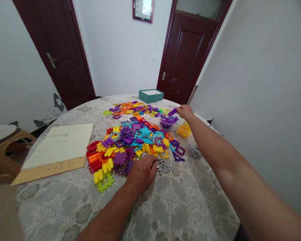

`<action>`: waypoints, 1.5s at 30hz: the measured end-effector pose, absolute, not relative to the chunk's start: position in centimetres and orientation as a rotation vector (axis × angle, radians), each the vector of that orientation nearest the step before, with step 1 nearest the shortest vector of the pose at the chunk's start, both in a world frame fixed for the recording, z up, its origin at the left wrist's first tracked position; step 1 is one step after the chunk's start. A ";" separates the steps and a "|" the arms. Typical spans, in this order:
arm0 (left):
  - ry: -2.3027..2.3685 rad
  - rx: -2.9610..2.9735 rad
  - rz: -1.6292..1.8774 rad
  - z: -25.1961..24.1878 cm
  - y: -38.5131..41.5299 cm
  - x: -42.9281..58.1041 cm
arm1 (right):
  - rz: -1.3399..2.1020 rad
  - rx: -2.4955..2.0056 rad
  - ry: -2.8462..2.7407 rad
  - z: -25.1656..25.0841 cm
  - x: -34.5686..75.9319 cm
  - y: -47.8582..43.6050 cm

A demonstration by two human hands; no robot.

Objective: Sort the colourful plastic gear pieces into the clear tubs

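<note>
A heap of bright plastic interlocking pieces (135, 140) covers the middle of a round table (180, 201). My right hand (185, 112) reaches far out and pinches a purple piece (172, 112) just above a clear bowl (168, 122) holding purple pieces. Beside that bowl stands a bowl of yellow pieces (184, 130). My left hand (142, 173) rests on the table at the near edge of the heap, fingers curled over pieces next to a grey piece (163, 166). What lies under its fingers is hidden.
A cream sheet on brown cardboard (57, 149) lies at the table's left. A teal box (151, 95) sits at the far edge. A wooden stool (5, 147) stands left of the table. Two dark red doors are behind.
</note>
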State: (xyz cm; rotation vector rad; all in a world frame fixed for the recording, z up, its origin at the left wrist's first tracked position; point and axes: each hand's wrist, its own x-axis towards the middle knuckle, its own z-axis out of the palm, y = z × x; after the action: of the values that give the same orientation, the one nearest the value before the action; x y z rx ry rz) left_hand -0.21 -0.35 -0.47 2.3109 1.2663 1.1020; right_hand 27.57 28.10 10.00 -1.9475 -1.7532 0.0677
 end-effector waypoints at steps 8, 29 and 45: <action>1.277 2.316 1.118 -0.4 -0.6 -0.2 | 0.081 -2.212 -1.670 8.8 28.2 31.3; 1.314 2.341 1.050 -0.4 -0.1 -0.3 | -0.208 -2.036 -1.807 11.5 27.2 18.9; 1.310 2.443 0.966 -0.2 -0.1 0.0 | 0.134 -2.082 -2.125 0.0 25.0 2.7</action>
State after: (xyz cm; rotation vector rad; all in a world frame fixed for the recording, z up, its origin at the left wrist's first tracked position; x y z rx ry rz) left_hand -0.02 -0.09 -0.21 2.4426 1.3100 0.9659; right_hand 25.03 2.67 0.02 -2.0819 -2.1251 0.1339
